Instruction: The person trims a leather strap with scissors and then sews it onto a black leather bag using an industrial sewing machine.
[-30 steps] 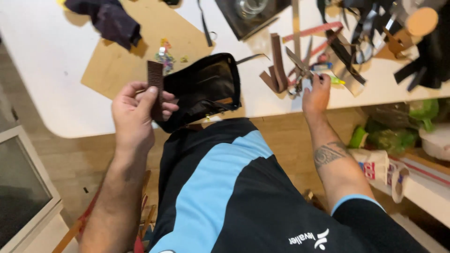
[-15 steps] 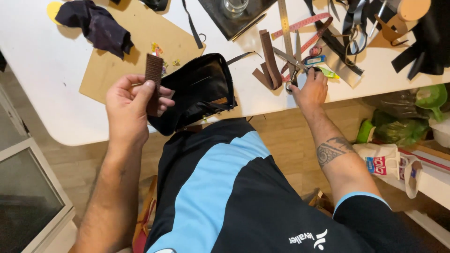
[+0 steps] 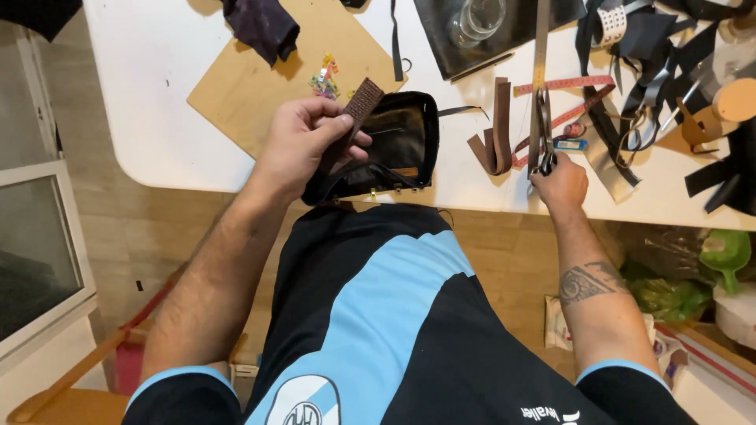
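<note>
My left hand [image 3: 303, 145] holds a narrow brown leather strip [image 3: 356, 110] upright by its lower part, just in front of an open black leather pouch [image 3: 390, 145] lying at the table's near edge. My right hand [image 3: 561, 182] rests at the table edge with its fingers closed around the handles of a pair of scissors [image 3: 543, 130], whose blades point away from me. A folded brown strap [image 3: 494, 130] lies just left of the scissors. A pink measuring tape [image 3: 568, 98] runs under the scissors.
A cardboard sheet [image 3: 260, 83] lies at the back left with a dark cloth [image 3: 260, 24] and small coloured clips [image 3: 324, 75]. A glass jar [image 3: 478, 17], a metal ruler [image 3: 542, 43] and several black straps [image 3: 669, 47] crowd the right. A green scoop [image 3: 726, 252] lies below the table.
The view has shifted, so the table sits more centred. My right hand has drawn back to the table edge, now gripping the scissors. My left hand keeps the brown strip, tilted slightly.
</note>
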